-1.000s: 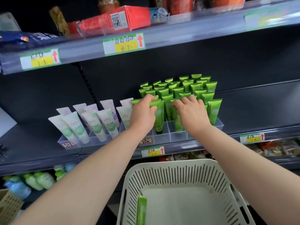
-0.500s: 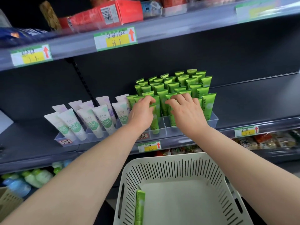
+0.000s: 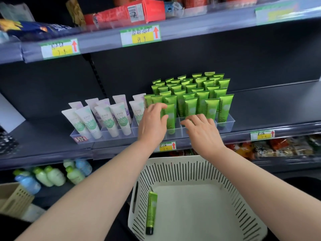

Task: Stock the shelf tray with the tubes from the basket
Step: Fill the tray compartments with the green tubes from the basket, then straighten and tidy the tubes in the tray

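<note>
Several green tubes [image 3: 192,94] stand upright in rows in a clear shelf tray [image 3: 229,125] on the middle shelf. My left hand [image 3: 152,124] is at the front row, its thumb and fingers pinching the left edge of a standing green tube [image 3: 171,119]. My right hand [image 3: 203,132] hovers in front of the tray's front wall, fingers spread, holding nothing. Below my arms is a white slotted basket [image 3: 191,165]. One green tube [image 3: 151,213] lies along its left side.
White tubes [image 3: 104,121] stand in a clear tray to the left of the green ones. The upper shelf [image 3: 191,30], with price tags and a red box [image 3: 132,12], overhangs. Bottles [image 3: 52,176] and snack packs [image 3: 278,147] sit below, with a beige basket [image 3: 16,200] at lower left.
My right hand has come down off the green tubes and spread open in front of the tray. My left hand stays at the front-row tube.
</note>
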The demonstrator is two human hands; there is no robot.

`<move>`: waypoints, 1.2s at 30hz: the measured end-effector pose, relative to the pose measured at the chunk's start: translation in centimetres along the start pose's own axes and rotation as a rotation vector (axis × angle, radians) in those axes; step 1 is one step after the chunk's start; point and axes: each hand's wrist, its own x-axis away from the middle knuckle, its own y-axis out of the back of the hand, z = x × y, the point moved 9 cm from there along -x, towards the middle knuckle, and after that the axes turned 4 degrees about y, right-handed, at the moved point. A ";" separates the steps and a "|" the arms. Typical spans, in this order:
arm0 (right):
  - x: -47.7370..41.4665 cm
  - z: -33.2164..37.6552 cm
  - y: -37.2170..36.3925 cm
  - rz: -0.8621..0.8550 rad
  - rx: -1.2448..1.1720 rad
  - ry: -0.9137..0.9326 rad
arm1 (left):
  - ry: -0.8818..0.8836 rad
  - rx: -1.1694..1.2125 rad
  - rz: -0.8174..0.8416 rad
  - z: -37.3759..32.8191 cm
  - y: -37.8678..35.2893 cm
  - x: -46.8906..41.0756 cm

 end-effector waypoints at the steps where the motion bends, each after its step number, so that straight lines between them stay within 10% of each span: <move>1: 0.6 0.4 -0.5 0.020 -0.004 0.008 | 0.004 0.010 -0.001 0.3 -0.2 0.7; 14: 8.0 3.6 -8.8 0.322 -0.121 0.020 | 0.170 -0.025 0.177 7.7 -7.4 9.5; 27: 16.5 6.8 -18.4 0.715 -0.224 0.072 | 0.562 -0.360 0.925 18.5 -18.8 22.9; 36: 19.5 7.6 -21.4 0.868 -0.306 0.043 | 0.562 -0.632 1.146 19.8 -21.0 26.4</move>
